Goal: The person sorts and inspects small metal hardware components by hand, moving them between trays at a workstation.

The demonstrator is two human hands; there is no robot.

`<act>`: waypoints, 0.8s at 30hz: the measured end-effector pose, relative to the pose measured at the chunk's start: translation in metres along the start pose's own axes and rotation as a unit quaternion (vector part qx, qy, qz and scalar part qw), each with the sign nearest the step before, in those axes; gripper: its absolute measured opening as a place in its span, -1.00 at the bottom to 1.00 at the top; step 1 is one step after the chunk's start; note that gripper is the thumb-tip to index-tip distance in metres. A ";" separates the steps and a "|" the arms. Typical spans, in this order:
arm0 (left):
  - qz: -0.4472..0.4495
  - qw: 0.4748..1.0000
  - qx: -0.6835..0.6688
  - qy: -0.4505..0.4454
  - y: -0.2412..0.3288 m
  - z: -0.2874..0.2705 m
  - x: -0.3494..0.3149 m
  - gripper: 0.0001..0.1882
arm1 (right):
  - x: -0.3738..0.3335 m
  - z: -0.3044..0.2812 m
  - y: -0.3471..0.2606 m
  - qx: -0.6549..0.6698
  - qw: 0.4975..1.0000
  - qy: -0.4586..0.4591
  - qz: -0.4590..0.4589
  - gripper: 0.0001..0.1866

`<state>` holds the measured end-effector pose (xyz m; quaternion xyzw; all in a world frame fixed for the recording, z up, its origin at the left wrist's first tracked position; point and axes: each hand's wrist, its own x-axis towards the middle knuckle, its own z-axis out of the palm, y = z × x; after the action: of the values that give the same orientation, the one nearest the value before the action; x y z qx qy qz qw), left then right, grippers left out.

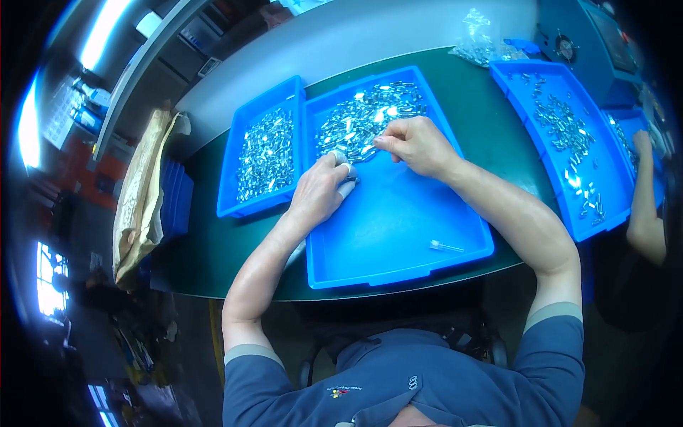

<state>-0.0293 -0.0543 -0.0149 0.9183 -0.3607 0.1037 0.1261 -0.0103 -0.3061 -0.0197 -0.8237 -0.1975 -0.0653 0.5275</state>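
Note:
Both my hands are over a large blue tray [384, 245] that holds a heap of small shiny metal parts [356, 117] in its far half. My left hand [320, 191] is curled at the near left edge of the heap, with white covers on some fingertips; whatever it may hold is hidden. My right hand [421, 148] is at the heap's right side, thumb and forefinger pinched together. Anything between them is too small to make out. A small clear plastic piece [447, 247] lies in the near right part of the tray.
To the left stands a blue tray [226, 203] of similar parts. Another blue tray [597, 213] with scattered parts is on the right, near another person's arm [645, 192]. Clear bags [478, 51] lie at the back of the green table [469, 96]. A brown paper sack [139, 199] stands far left.

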 end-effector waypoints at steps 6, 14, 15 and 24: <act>-0.083 0.971 -0.219 0.051 -0.001 0.014 0.005 -0.60 | -0.011 -0.004 0.003 -0.064 0.996 -0.050 0.030 -0.66; -0.147 0.803 -0.567 0.111 0.001 0.018 0.004 -0.80 | -0.011 0.009 -0.010 0.019 0.995 -0.095 0.027 -0.79; -0.146 0.803 -0.567 0.113 0.000 0.017 0.004 -0.80 | -0.011 0.009 -0.010 0.025 0.995 -0.096 0.032 -0.79; -0.152 0.783 -0.597 0.085 0.004 0.015 0.008 -0.82 | -0.011 0.007 -0.003 0.038 0.998 -0.046 0.017 -0.79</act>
<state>-0.0249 -0.0674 -0.0264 0.6904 -0.1938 -0.0754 0.6929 -0.0220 -0.3016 -0.0240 -0.8087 -0.2100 -0.0105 0.5493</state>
